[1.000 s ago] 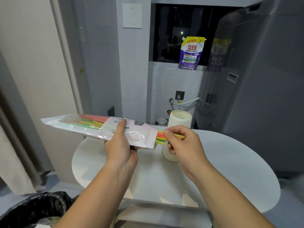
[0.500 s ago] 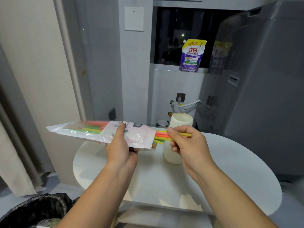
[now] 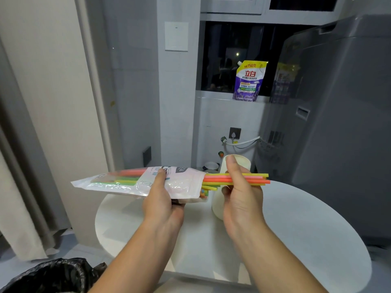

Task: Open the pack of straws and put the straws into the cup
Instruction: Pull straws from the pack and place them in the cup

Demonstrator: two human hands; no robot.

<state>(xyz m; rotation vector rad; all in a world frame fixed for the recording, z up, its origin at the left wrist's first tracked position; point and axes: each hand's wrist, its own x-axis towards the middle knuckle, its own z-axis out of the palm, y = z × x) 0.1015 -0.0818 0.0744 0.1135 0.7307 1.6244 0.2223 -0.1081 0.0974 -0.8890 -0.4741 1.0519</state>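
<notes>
- The straws (image 3: 215, 179) stick much farther out of the pack (image 3: 127, 182) than a second ago. The right hand (image 3: 241, 199), fingers pinched round the bundle, draws them out in front of the cup (image 3: 216, 208).
- The left hand (image 3: 163, 205) grips the pack mid-length, fingers curled under it, above the surface (image 3: 296, 240).
- No straw seems to be in the cup yet.

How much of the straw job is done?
Done: the pack is open at its right end. In hand: the left hand grips the pack while the right hand grips a bunch of straws that stick partly out. Left: no straws stand in the cup yet, so this bunch has to come free and go in, then the ones remaining in the pack.
</notes>
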